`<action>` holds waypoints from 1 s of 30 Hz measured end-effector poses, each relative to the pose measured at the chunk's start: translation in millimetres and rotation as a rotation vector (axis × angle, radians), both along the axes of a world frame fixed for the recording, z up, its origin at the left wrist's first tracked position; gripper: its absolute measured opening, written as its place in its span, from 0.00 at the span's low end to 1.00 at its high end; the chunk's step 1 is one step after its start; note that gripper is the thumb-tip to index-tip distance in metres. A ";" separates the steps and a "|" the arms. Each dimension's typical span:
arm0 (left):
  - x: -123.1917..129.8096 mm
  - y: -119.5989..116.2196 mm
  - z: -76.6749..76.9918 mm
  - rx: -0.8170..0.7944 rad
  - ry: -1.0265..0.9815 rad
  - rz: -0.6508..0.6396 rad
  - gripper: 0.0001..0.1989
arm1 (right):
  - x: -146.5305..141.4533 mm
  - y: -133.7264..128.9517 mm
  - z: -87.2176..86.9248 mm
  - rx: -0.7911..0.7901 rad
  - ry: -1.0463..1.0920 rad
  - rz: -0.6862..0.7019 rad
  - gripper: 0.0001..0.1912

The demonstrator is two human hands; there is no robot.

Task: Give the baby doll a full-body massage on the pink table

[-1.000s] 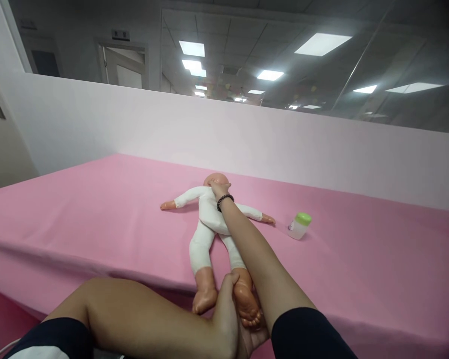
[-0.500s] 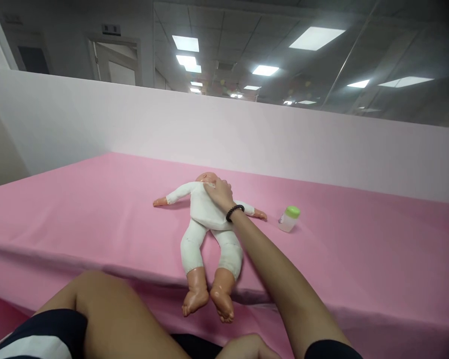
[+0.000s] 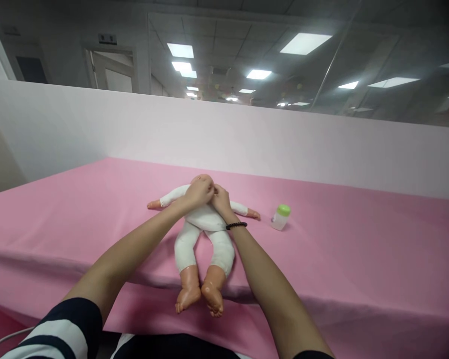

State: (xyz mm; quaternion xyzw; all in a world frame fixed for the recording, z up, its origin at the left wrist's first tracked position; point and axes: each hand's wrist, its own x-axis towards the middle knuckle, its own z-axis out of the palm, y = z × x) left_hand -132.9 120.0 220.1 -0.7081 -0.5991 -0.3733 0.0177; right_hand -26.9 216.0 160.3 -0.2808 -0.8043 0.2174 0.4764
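On the pink surface a baby doll lies on its back, with a white cloth body and bare plastic hands and feet. Both my hands meet at its face and neck and cover most of the face. My left hand is closed, its fingers curled near the doll's mouth or chin. Beside it, touching or almost touching, my right hand is closed in a pinch, a black beaded bracelet on its wrist. Whatever the fingers hold is hidden. To the right of the doll's hand stands a small translucent bottle with a green cap.
The pink-covered surface drops off at a front edge, and the doll's feet hang over it. A low white wall runs along the back, with glass above it. A thin cable shows at the lower left.
My left hand has come up from the bottom of the view to the doll's face. My right hand stays near the chin, its fingers now drawn together. The view has shifted slightly.
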 end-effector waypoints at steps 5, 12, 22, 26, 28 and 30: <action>-47.8 29.9 -50.0 0.059 0.042 0.090 0.13 | 11.0 7.3 -8.1 -0.016 0.001 0.038 0.09; -56.0 37.9 -64.2 0.015 0.158 0.056 0.15 | 9.6 4.4 -8.9 0.028 -0.152 0.089 0.09; -46.8 30.9 -50.4 -0.009 0.300 0.026 0.19 | 6.8 -10.0 10.1 0.028 -0.297 0.052 0.08; -38.6 15.3 -40.8 -0.088 0.355 0.042 0.18 | 17.0 -27.0 20.4 0.036 -0.337 0.116 0.08; -34.2 8.8 -35.9 -0.145 0.375 0.053 0.16 | 19.9 -34.5 23.9 0.027 -0.370 0.151 0.08; -29.6 4.4 -31.1 -0.206 0.390 0.073 0.15 | 20.3 -39.8 25.4 0.012 -0.396 0.167 0.07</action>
